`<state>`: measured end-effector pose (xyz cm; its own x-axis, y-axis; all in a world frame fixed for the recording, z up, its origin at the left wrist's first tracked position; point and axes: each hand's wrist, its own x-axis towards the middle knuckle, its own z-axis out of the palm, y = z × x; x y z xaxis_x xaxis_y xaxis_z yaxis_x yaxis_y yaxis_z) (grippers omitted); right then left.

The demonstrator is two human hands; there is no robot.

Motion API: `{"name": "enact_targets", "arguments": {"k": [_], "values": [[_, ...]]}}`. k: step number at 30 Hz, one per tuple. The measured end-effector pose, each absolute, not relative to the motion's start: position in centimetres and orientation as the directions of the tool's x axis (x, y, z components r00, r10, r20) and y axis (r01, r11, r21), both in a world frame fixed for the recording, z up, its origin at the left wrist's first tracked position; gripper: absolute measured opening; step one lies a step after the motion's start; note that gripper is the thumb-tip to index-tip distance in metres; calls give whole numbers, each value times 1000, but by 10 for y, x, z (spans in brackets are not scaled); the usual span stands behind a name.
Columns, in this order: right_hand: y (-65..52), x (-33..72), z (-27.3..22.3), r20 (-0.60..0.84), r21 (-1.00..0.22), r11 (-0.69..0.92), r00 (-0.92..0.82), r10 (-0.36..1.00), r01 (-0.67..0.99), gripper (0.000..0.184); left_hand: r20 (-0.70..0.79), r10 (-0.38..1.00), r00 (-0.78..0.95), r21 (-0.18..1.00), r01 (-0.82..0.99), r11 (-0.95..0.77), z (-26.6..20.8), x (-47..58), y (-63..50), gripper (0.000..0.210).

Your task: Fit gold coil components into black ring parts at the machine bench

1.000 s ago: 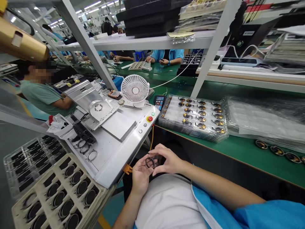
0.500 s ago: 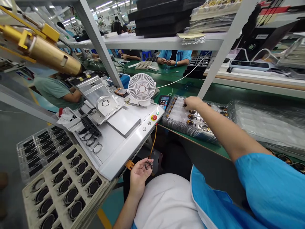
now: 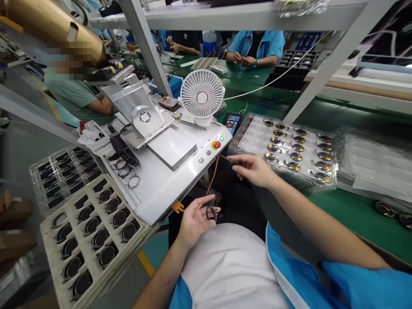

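Low in front of my body, my left hand [image 3: 197, 218] holds a thin dark metal ring [image 3: 210, 213] between thumb and fingers, its palm turned up. My right hand [image 3: 254, 169] is beside the machine's front corner, thumb and fingers pinched on a small dark part [image 3: 230, 166]; this part is blurred and its kind is unclear. Just beyond the right hand lies a stack of clear plastic trays [image 3: 334, 165]. Rows of gold-and-black round parts with curved tails [image 3: 292, 166] sit in the top tray.
A white machine [image 3: 154, 195] with a red button [image 3: 216, 145] stands left of centre, bearing a white fan [image 3: 202, 94] and loose rings [image 3: 134, 182]. Left of it, a beige tray [image 3: 51, 253] holds dark round parts. A shelf post [image 3: 309, 86] slants behind the clear trays. Co-workers sit opposite.
My right hand has come back from the clear tray toward my left hand, carrying the small dark part. My left hand still holds the ring. The view has shifted lower.
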<state>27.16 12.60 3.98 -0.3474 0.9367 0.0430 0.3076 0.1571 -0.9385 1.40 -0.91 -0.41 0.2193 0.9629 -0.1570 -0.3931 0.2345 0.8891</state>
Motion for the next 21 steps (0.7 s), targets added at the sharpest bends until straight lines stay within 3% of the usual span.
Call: {"name": "enact_targets", "arguments": {"k": [2, 5, 9, 13, 17, 21], "values": [[96, 245, 33, 85, -985, 144, -464, 882, 93, 34, -137, 948, 287, 874, -415, 252, 4, 16, -2, 74], [68, 221, 26, 152, -986, 169, -494, 856, -10, 25, -137, 930, 343, 854, -435, 286, 10, 12, 3, 84], [57, 211, 19, 279, -942, 332, -453, 847, 40, 17, -181, 922, 342, 848, -421, 323, 9, 3, 0, 94], [63, 207, 18, 434, -841, 536, -500, 750, 75, 20, -191, 936, 296, 865, -400, 303, 4, -1, -5, 91], [75, 200, 21, 457, -827, 560, -527, 716, 45, 19, -128, 966, 224, 887, -410, 212, 3, -3, -5, 87], [82, 193, 25, 392, -873, 487, -546, 740, 34, 17, -131, 974, 185, 896, -399, 196, 5, -9, -5, 89]]}}
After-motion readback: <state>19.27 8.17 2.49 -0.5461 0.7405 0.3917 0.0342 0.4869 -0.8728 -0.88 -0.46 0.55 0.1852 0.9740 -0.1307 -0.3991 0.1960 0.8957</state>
